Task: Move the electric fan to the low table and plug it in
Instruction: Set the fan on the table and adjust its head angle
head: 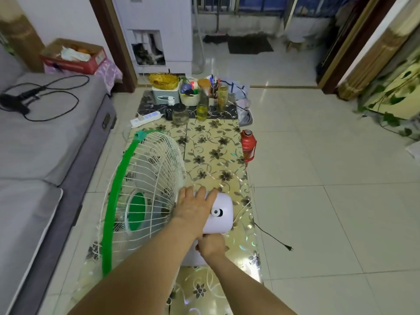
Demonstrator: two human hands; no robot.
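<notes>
Head view: the electric fan (145,192) stood at the near end of the low worktop (213,142). The left hand (193,206) lay flat, fingers straight, on its white motor housing; the right hand (211,245) gripped the stem beneath. It looked light but top-heavy, its wire cage flimsy; the rigid housing and stem seemed safest. Its plug (289,248) lay loose on the floor, right.

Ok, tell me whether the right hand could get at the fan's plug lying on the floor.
Probably yes. The plug lies on bare tile to the right of the low table, with nothing around it. But the right hand is busy gripping the fan under its motor housing, so it must let go first and reach down.
</notes>
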